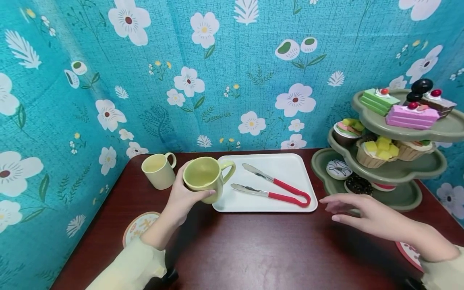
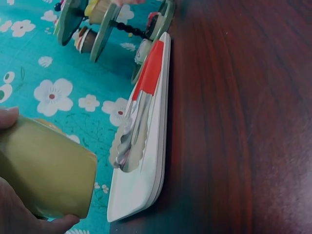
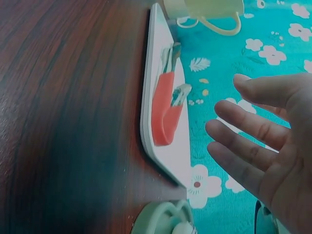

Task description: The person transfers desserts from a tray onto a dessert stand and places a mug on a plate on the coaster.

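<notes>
My left hand (image 1: 186, 193) grips a green mug (image 1: 206, 177) round its body, thumb in front, with the mug's handle turned to the right. In the left wrist view the mug (image 2: 46, 168) is raised above table height. Behind it on the left stands a second, cream mug (image 1: 158, 171). A white tray (image 1: 221, 203) lies to the right of the held mug, bearing tongs (image 1: 286, 197) with red handles, their arms spread. My right hand (image 1: 366, 213) hovers right of the tray, fingers loosely extended, and the right wrist view shows nothing in its palm.
At the right stands a green three-tier stand (image 1: 395, 173) with toy-like cakes, cupcakes and doughnuts. One round patterned coaster (image 1: 139, 229) lies under my left forearm; another (image 1: 409, 251) is partly hidden by my right arm. A blue floral cloth (image 1: 224, 80) hangs behind the table.
</notes>
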`<action>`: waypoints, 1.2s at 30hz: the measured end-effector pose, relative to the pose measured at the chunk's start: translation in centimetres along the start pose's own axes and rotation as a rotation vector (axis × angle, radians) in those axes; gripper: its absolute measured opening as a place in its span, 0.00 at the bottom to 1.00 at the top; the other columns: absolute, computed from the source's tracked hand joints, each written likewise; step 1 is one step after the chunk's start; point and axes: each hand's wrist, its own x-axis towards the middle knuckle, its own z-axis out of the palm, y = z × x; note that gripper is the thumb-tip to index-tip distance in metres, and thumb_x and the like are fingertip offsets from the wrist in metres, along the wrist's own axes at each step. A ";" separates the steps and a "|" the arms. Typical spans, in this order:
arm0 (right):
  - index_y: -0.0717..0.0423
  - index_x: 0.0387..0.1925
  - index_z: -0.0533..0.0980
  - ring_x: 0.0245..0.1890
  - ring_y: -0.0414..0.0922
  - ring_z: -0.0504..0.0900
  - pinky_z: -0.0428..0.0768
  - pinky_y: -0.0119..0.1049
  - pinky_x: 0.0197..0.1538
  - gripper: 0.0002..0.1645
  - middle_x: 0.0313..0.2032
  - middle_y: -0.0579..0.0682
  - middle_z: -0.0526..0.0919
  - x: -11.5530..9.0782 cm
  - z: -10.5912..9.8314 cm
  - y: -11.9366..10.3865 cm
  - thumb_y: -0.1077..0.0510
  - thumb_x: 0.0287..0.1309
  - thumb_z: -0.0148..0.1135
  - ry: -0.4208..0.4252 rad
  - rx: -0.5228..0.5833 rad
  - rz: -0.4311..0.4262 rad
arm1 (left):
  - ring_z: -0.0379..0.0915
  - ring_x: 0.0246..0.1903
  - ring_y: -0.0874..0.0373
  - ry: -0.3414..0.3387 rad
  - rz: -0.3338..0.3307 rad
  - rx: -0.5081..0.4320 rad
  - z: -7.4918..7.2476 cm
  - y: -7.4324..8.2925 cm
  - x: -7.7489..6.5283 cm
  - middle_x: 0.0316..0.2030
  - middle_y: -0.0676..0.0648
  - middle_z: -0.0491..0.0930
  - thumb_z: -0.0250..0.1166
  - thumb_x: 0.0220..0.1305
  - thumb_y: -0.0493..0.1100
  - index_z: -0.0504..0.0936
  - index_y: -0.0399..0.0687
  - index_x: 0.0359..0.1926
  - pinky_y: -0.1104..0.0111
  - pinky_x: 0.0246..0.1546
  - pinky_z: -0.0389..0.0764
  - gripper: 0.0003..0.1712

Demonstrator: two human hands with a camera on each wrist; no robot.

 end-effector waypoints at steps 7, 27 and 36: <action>0.55 0.61 0.78 0.46 0.37 0.85 0.81 0.29 0.46 0.29 0.49 0.38 0.85 1.3 0.3 -0.9 0.63 0.57 0.75 -0.010 0.021 -0.037 | 0.65 0.61 0.50 -0.083 -0.016 0.017 0.2 0.2 -0.9 0.64 0.44 0.69 0.78 0.45 0.25 0.60 0.45 0.74 0.60 0.54 0.76 0.56; 0.51 0.60 0.79 0.48 0.37 0.84 0.82 0.31 0.48 0.25 0.52 0.41 0.84 3.6 0.5 -2.6 0.59 0.62 0.72 -0.035 0.046 -0.042 | 0.67 0.60 0.45 -0.238 -0.003 0.031 1.2 0.8 -2.8 0.62 0.41 0.73 0.81 0.41 0.27 0.63 0.45 0.73 0.54 0.56 0.76 0.57; 0.53 0.61 0.78 0.47 0.38 0.84 0.81 0.32 0.49 0.26 0.47 0.35 0.85 4.6 0.7 -3.5 0.61 0.62 0.72 -0.015 0.056 -0.080 | 0.67 0.61 0.44 -0.292 0.008 0.021 2.0 1.0 -3.5 0.62 0.42 0.73 0.82 0.39 0.29 0.63 0.47 0.74 0.50 0.59 0.73 0.59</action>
